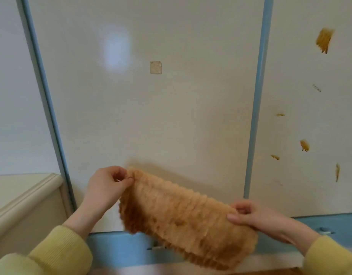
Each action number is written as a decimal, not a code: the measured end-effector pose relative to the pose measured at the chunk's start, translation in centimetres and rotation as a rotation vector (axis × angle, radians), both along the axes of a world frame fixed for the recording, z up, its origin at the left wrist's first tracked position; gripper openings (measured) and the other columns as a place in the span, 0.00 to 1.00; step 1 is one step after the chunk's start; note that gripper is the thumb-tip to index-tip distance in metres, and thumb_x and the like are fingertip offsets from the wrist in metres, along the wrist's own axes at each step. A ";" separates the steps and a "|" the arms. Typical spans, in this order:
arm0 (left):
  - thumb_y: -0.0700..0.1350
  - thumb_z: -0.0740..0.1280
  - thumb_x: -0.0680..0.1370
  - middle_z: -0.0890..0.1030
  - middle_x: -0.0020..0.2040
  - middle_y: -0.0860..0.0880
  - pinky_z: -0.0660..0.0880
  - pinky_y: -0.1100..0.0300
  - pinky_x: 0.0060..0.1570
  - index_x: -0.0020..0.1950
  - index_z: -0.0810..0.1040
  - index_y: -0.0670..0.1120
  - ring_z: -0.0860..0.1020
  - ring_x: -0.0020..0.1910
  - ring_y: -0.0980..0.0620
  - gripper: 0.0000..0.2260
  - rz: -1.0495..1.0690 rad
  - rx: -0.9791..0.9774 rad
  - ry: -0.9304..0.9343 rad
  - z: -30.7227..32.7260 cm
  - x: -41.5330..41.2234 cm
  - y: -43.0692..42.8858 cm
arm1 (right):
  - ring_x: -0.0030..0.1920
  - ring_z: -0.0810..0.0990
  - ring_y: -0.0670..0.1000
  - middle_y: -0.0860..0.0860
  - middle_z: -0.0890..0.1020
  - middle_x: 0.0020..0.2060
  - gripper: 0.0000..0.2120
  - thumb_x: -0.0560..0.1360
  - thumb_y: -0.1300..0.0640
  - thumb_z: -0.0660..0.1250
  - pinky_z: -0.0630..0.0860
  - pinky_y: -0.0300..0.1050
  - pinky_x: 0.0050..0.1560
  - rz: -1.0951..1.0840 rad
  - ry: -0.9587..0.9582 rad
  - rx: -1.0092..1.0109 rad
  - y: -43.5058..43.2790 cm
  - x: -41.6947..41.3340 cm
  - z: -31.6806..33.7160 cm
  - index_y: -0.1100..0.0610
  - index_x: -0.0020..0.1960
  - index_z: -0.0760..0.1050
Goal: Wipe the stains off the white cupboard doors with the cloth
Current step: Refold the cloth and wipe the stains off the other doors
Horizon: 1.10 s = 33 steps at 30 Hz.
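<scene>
A fluffy tan cloth [183,219] hangs stretched between both hands in front of the lower part of the middle white cupboard door [143,116]. My left hand [107,187] pinches its upper left corner; my right hand [256,217] pinches its right edge. Darker brown patches show on the cloth. The middle door bears a pale square sticker mark [155,67]. The right door [310,100] carries several orange-brown stains, the largest [324,39] near the top and smaller ones [304,145] lower down.
Blue strips [258,100] frame the doors, and a blue band [121,247] with small handles runs below them. A beige counter edge [24,197] juts in at the lower left. Another white panel [12,96] lies at the far left.
</scene>
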<state>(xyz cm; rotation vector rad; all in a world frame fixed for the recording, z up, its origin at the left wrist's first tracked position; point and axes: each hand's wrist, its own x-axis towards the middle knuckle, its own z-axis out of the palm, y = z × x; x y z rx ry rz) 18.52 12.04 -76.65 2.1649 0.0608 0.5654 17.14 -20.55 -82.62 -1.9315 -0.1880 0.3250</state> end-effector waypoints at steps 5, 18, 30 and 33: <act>0.41 0.71 0.71 0.78 0.34 0.45 0.68 0.63 0.29 0.39 0.77 0.46 0.73 0.29 0.51 0.04 0.043 0.088 0.085 1.3 1.3 -0.8 | 0.43 0.76 0.44 0.44 0.77 0.40 0.03 0.75 0.54 0.65 0.68 0.29 0.36 -0.179 -0.440 -0.556 -0.4 1.6 5.5 0.47 0.43 0.76; 0.36 0.58 0.79 0.79 0.38 0.40 0.79 0.62 0.29 0.48 0.71 0.39 0.82 0.28 0.52 0.03 -0.229 -1.298 -0.072 9.9 4.7 -7.0 | 0.26 0.79 0.51 0.56 0.80 0.30 0.04 0.75 0.60 0.65 0.71 0.39 0.23 -0.682 -0.534 0.075 0.9 7.9 13.5 0.60 0.44 0.71; 0.60 0.45 0.79 0.46 0.77 0.46 0.42 0.43 0.69 0.75 0.52 0.56 0.46 0.75 0.49 0.24 0.030 0.871 -0.749 3.5 12.3 -9.1 | 0.72 0.56 0.52 0.47 0.50 0.76 0.28 0.76 0.35 0.44 0.65 0.55 0.61 -0.798 -1.373 -0.434 6.8 12.1 6.0 0.50 0.68 0.62; 0.59 0.46 0.79 0.49 0.77 0.46 0.44 0.42 0.69 0.74 0.56 0.55 0.48 0.75 0.48 0.24 0.019 1.038 -0.877 7.0 13.1 -10.3 | 0.72 0.58 0.54 0.45 0.48 0.76 0.28 0.77 0.36 0.46 0.63 0.57 0.55 -0.892 -1.477 -0.467 5.8 13.8 7.3 0.54 0.66 0.64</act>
